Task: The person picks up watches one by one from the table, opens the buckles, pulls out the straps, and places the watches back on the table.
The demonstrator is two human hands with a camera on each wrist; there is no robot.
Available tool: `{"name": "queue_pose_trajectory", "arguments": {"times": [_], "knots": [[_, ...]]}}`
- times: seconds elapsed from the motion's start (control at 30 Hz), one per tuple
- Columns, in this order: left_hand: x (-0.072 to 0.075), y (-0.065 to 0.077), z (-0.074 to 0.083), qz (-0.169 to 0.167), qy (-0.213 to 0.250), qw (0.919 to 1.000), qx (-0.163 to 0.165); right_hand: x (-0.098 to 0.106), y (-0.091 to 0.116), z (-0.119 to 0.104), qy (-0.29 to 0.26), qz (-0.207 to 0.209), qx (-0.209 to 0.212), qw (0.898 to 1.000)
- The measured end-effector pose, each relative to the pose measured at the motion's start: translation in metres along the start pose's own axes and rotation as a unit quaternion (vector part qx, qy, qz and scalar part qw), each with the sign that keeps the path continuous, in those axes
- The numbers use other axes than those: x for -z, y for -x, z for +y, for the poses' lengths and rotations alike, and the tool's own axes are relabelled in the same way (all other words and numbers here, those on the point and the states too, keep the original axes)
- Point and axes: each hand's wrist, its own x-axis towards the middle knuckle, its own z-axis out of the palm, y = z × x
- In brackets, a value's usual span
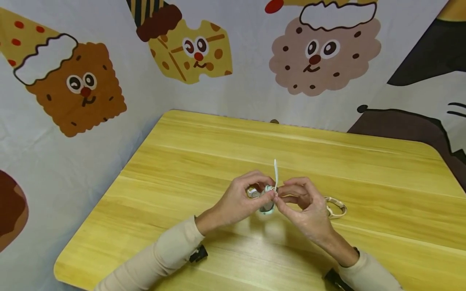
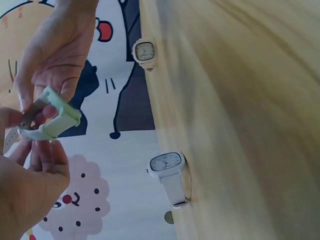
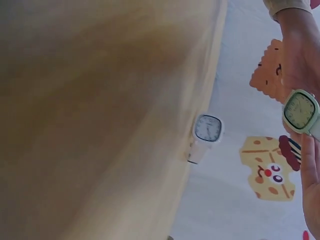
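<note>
- One mint-green rounded-square wristwatch point(image 3: 299, 110), pinched by left hand point(image 1: 242, 200) and right hand point(image 1: 307, 206) above yellow wood-grain table point(image 1: 182, 161)
- One cream-strapped rounded-square wristwatch point(image 2: 145, 51), near the right hand
- One white-strapped wristwatch point(image 2: 170, 174), behind the left hand

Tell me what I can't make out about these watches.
Head view: white watch, mostly hidden by the left hand.
Head view: beige watch, partly hidden by the right hand.
Left wrist view: beige watch's time, too small.
Right wrist view: green watch, strap cut by right edge.

Table point(image 1: 153, 194) is free leftward; cream watch point(image 2: 145, 51) blocks rightward.
</note>
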Motion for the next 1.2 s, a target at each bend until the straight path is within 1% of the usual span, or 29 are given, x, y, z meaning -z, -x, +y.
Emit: {"name": "queue_pose_trajectory", "arguments": {"times": [0.1, 0.17, 0.23, 0.43, 0.57, 0.7, 0.83, 0.9, 1.0, 1.07, 1.13, 1.2], "knots": [[0.002, -0.001, 0.003, -0.017, 0.026, 0.9987, 0.04, 0.002, -0.002, -0.004, 0.018, -0.015, -0.007, 1.0], [0.002, -0.002, 0.004, -0.026, 0.035, 0.9976, 0.054, 0.004, -0.003, -0.007, 0.028, -0.024, -0.011, 0.999], [0.003, -0.003, 0.005, -0.034, 0.039, 0.9968, 0.061, 0.005, -0.004, -0.009, 0.037, -0.03, -0.016, 0.999], [0.003, -0.003, 0.006, -0.054, 0.053, 0.9948, 0.068, 0.006, -0.004, -0.014, 0.049, -0.037, -0.032, 0.998], [0.004, -0.003, 0.006, -0.052, 0.06, 0.9942, 0.072, 0.006, -0.005, -0.014, 0.051, -0.038, -0.037, 0.997], [0.004, -0.004, 0.006, -0.034, 0.057, 0.9952, 0.072, 0.007, -0.006, -0.013, 0.043, -0.034, -0.03, 0.998], [0.004, -0.004, 0.006, -0.019, 0.036, 0.997, 0.066, 0.007, -0.006, -0.012, 0.056, -0.03, -0.032, 0.997], [0.004, -0.005, 0.006, -0.014, 0.022, 0.998, 0.057, 0.007, -0.007, -0.012, 0.063, -0.032, -0.039, 0.997], [0.004, -0.006, 0.006, -0.005, 0.003, 0.9992, 0.04, 0.006, -0.008, -0.011, 0.07, -0.048, -0.041, 0.996], [0.004, -0.007, 0.006, -0.004, -0.007, 0.9995, 0.03, 0.006, -0.009, -0.011, 0.079, -0.07, -0.033, 0.994], [0.004, -0.007, 0.006, -0.006, -0.013, 0.9996, 0.025, 0.006, -0.01, -0.013, 0.104, -0.093, -0.024, 0.99], [0.004, -0.006, 0.006, -0.01, -0.016, 0.9996, 0.023, 0.005, -0.011, -0.013, 0.119, -0.105, -0.019, 0.987]]}}
